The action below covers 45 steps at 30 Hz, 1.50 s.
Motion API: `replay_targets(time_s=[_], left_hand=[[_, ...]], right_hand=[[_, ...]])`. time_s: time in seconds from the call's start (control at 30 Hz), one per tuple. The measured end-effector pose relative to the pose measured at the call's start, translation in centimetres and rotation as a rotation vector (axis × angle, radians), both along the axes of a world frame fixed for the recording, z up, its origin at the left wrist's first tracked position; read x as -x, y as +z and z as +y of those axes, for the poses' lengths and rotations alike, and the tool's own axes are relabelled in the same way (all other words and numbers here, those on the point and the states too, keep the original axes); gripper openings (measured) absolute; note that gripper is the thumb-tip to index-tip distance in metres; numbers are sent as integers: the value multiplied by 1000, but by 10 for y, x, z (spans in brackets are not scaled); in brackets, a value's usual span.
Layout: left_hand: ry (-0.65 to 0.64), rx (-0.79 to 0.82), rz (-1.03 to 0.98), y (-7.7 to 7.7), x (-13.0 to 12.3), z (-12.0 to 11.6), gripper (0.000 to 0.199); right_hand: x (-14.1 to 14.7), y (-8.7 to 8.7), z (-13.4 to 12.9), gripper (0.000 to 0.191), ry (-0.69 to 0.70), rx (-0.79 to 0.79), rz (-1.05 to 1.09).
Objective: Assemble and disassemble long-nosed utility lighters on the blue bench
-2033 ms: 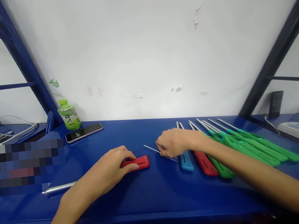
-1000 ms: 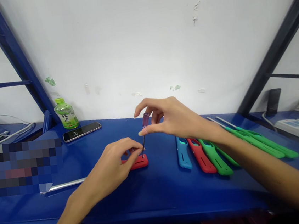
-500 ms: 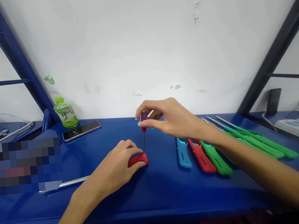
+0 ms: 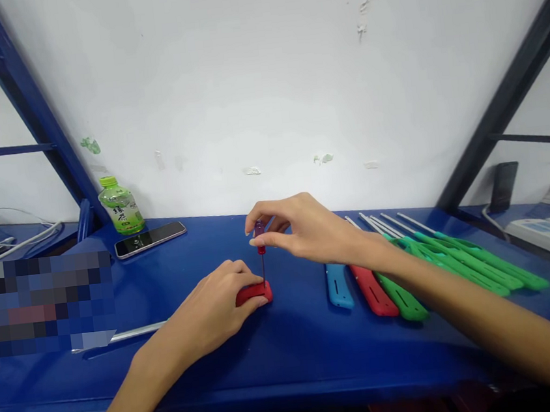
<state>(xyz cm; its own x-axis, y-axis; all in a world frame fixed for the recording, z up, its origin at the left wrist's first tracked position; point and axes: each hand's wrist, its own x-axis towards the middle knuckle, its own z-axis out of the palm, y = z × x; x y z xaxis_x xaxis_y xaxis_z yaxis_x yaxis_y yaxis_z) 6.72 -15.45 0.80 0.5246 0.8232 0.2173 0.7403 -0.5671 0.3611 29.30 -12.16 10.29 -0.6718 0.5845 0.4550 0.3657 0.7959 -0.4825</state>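
My left hand (image 4: 216, 304) presses a red long-necked lighter (image 4: 252, 292) flat against the blue table, fingers curled over its handle. The lighter's metal tube (image 4: 135, 332) sticks out to the left from beneath my wrist; the part under my palm is hidden. In my right hand (image 4: 292, 227) a small screwdriver (image 4: 259, 240) with a purple and red handle is pinched between thumb and fingers. It stands upright, its tip at the right end of the red handle. Several similar lighters (image 4: 339, 288) in blue, red and green lie to the right, some partly covered by my right forearm.
A phone (image 4: 151, 239) lies at the back left beside a green drink bottle (image 4: 122, 207). Blue frame posts (image 4: 44, 112) rise at both sides, with a white wall behind the table (image 4: 291, 361). A blurred-out patch covers the far left.
My right hand has moved slightly left and down with the screwdriver, whose shaft now stands straighter, its tip at the handle's end. My left hand stays in place.
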Motion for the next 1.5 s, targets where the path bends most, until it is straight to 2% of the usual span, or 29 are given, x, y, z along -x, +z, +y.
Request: replay_targets(time_s=[0.23,0.67,0.97,1.23,1.5], left_hand=[[1,4,-2,2,-1,0,17],[-3,26,6,6,-3,-2,19],[-12,33,-17,6,-2,-2,21],[-14,35,-44,7,-4,-1,16],[-22,45,-48,5,-2,-1,15]], right_hand=[[-1,3,-1,8,-26,-21,41],[-1,-1,1,8,-35,-36,-1],[-5,-4,13,18,-104,37,-42],[-5,-7,19,17,-252,64,-58],[-5,-10,22,16,-310,76,-71]])
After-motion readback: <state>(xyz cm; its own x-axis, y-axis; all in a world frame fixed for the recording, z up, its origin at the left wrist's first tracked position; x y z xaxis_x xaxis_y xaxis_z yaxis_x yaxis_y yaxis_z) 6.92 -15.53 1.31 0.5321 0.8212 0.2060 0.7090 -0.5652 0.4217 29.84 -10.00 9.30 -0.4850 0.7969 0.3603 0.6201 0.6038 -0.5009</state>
